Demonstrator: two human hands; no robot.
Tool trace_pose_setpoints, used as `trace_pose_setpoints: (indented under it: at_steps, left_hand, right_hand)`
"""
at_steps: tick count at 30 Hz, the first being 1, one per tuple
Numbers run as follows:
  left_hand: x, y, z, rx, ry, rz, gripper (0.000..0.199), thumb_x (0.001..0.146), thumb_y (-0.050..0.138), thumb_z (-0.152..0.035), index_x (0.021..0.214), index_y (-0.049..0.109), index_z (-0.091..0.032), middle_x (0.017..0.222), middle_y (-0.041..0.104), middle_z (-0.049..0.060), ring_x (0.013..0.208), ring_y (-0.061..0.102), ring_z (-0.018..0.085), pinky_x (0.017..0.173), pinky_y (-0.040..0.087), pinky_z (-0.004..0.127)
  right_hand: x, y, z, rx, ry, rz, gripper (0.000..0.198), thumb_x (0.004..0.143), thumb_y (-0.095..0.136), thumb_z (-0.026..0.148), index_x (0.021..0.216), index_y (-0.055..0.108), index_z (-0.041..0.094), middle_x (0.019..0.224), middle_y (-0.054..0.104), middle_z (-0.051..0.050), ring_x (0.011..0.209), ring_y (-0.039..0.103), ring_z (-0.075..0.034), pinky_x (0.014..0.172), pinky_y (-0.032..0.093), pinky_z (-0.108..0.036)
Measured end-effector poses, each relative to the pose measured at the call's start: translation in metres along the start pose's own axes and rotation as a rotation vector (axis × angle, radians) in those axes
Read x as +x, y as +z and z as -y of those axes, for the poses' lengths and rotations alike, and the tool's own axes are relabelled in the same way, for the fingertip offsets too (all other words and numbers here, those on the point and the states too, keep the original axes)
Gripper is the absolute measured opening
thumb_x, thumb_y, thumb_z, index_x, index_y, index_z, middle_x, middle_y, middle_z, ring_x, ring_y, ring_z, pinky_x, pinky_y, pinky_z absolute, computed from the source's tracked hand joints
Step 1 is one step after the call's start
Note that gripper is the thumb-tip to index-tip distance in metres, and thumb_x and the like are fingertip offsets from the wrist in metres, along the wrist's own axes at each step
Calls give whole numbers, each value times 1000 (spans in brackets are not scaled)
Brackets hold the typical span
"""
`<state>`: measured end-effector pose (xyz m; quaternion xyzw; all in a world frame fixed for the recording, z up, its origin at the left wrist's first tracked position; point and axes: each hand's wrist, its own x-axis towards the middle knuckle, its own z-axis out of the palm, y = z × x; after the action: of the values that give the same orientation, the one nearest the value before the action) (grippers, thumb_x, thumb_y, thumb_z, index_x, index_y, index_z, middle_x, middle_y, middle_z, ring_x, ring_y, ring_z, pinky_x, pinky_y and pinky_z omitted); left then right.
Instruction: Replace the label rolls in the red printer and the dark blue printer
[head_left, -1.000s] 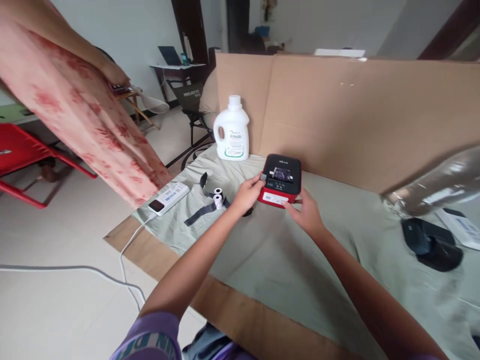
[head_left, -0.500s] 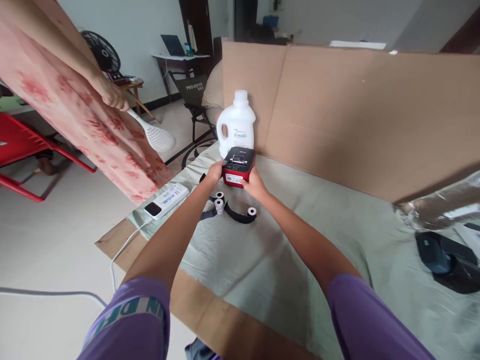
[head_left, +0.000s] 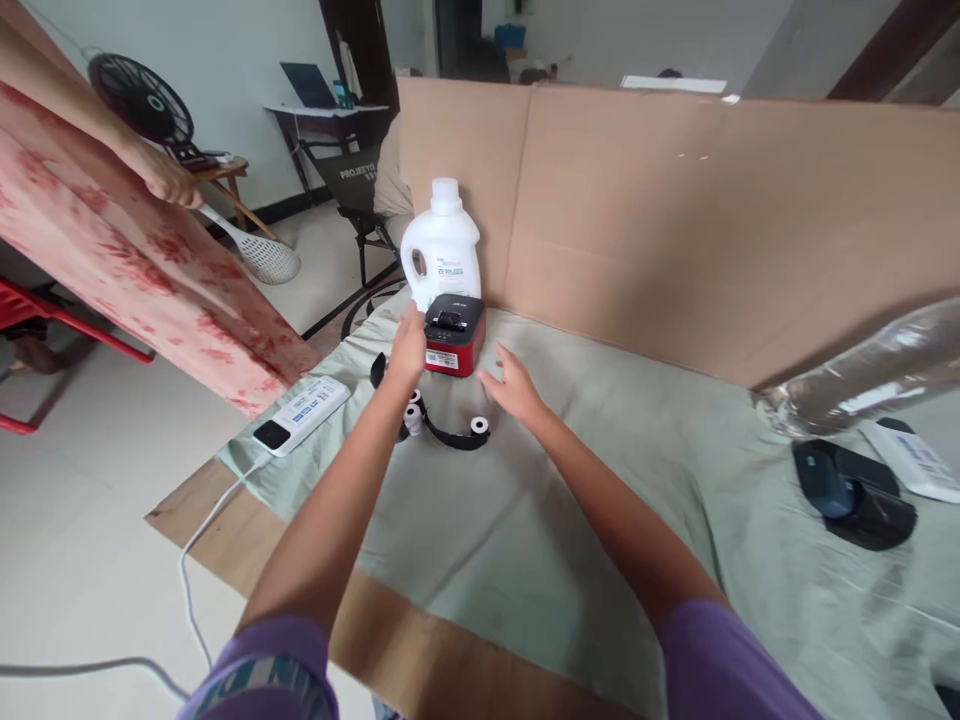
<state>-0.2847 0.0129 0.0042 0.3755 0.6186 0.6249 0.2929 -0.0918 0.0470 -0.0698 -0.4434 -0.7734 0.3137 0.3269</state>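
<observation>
A small red and black label printer (head_left: 469, 350) stands on the pale green cloth, close in front of a white jug-shaped bottle (head_left: 444, 245). My left hand (head_left: 409, 345) is at the printer's left side, fingers pointing up and not wrapped round it. Whether it still touches the printer I cannot tell. To the printer's right, my right hand (head_left: 517, 385) is apart from it, with spread fingers and nothing in them. Between my forearms lie small white rolls with black strips; one roll (head_left: 480, 426) sits at the end of a curved black strip (head_left: 450, 438). My left hand and wrist partly hide the others.
A white power strip (head_left: 300, 415) lies at the left, its cable running off the table edge. Tall cardboard (head_left: 600, 220) stands behind. At right are a dark device (head_left: 851, 490) and a clear plastic-wrapped roll (head_left: 862, 385). Another person's hand (head_left: 172, 180) holds a white slotted scoop (head_left: 262, 255).
Both hands have let go of the printer and opened; the right has drawn away from it. The printer stands on the cloth by the bottle. The whole view has shifted a little.
</observation>
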Motion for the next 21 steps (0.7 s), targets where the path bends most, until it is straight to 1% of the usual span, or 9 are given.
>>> trace_pose_setpoints:
  at_steps: [2, 5, 7, 9, 11, 14, 16, 19, 21]
  left_hand:
    - [-47, 16, -23, 48, 166, 101, 47, 99, 39, -37, 139, 56, -22, 156, 45, 2, 155, 14, 20, 125, 13, 35]
    - [-130, 55, -27, 112, 343, 426, 52, 101, 32, -33, 150, 46, -24, 161, 35, 0, 155, 12, 18, 126, 13, 35]
    - [-184, 81, -10, 265, 400, 717, 52, 101, 33, -33, 150, 46, -24, 159, 40, 2, 153, 23, 20, 125, 19, 40]
    - [-229, 103, 16, 517, 509, 1015, 53, 101, 34, -35, 152, 43, -23, 158, 39, 5, 152, 26, 22, 126, 17, 46]
    - [-262, 116, 39, 707, 646, 1162, 55, 102, 33, -37, 154, 38, -20, 161, 33, 6, 153, 23, 23, 126, 15, 48]
    - [-290, 121, 60, 874, 766, 1168, 59, 102, 32, -45, 156, 33, -23, 165, 23, 5, 154, 17, 27, 125, 12, 54]
    - [-297, 118, 64, 925, 803, 1150, 61, 101, 32, -49, 157, 31, -25, 167, 19, 5, 154, 15, 28, 124, 11, 55]
    - [-303, 111, 63, 960, 840, 1145, 62, 102, 30, -51, 158, 28, -26, 167, 17, 4, 155, 13, 28, 124, 11, 54]
    - [-307, 106, 61, 973, 843, 1139, 62, 102, 29, -51, 158, 27, -25, 167, 16, 4, 155, 12, 28, 124, 11, 54]
  right_hand:
    - [-43, -36, -15, 6, 28, -25, 62, 88, 57, 44, 144, 46, 22, 147, 51, -14, 122, 59, -28, 98, 52, -45]
    - [-123, -102, -45, -50, 109, -148, 47, 87, 57, 45, 128, 60, 23, 131, 63, -13, 110, 65, -27, 86, 56, -44]
    - [-181, -147, -63, -133, 184, -275, 41, 86, 56, 47, 117, 65, 21, 119, 69, -13, 101, 67, -27, 82, 57, -44]
    - [-235, -192, -76, -216, 290, -410, 38, 84, 57, 48, 108, 67, 20, 109, 71, -12, 91, 68, -26, 77, 56, -44]
    - [-281, -235, -87, -303, 406, -567, 37, 83, 58, 48, 104, 66, 19, 102, 71, -12, 85, 67, -26, 76, 55, -43]
    - [-326, -291, -100, -476, 564, -812, 37, 81, 61, 43, 106, 65, 17, 105, 68, -16, 86, 64, -27, 79, 51, -42]
    - [-337, -323, -110, -570, 662, -895, 40, 80, 65, 40, 111, 65, 14, 114, 64, -21, 90, 62, -27, 83, 47, -39]
    - [-329, -359, -131, -567, 833, -861, 53, 82, 68, 43, 122, 62, 9, 121, 60, -25, 92, 60, -25, 82, 43, -35]
    - [-314, -377, -145, -554, 882, -778, 68, 84, 68, 49, 134, 55, 5, 114, 63, -23, 88, 60, -22, 77, 43, -33]
